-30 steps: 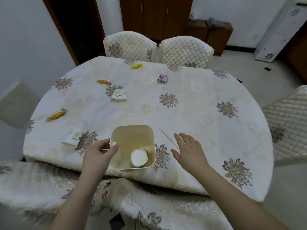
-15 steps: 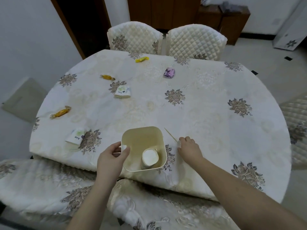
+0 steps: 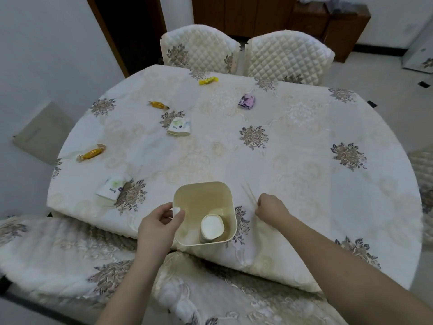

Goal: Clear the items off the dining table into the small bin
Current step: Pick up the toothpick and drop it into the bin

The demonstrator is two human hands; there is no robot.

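Note:
A small cream bin (image 3: 201, 193) stands at the near edge of the dining table (image 3: 293, 160), with a white paper cup (image 3: 211, 228) lying inside. My left hand (image 3: 159, 227) grips the bin's left rim, thumb over the edge. My right hand (image 3: 271, 208) pinches the near end of a thin wooden stick (image 3: 248, 193) just right of the bin. Spread over the cloth are three wrapped candies (image 3: 91, 153) (image 3: 158, 105) (image 3: 208, 80), two white tissue packs (image 3: 110, 187) (image 3: 179, 127) and a purple packet (image 3: 246, 101).
Two quilted chairs (image 3: 201, 46) (image 3: 288, 57) stand at the table's far side. Another quilted chair (image 3: 421, 174) is at the right edge. A covered seat (image 3: 70, 254) lies below the table's near edge. A wall is close on the left.
My right hand moved from flat beside the stick to curled, pinching its near end. The stick now looks blurred. My left hand kept its grip on the bin.

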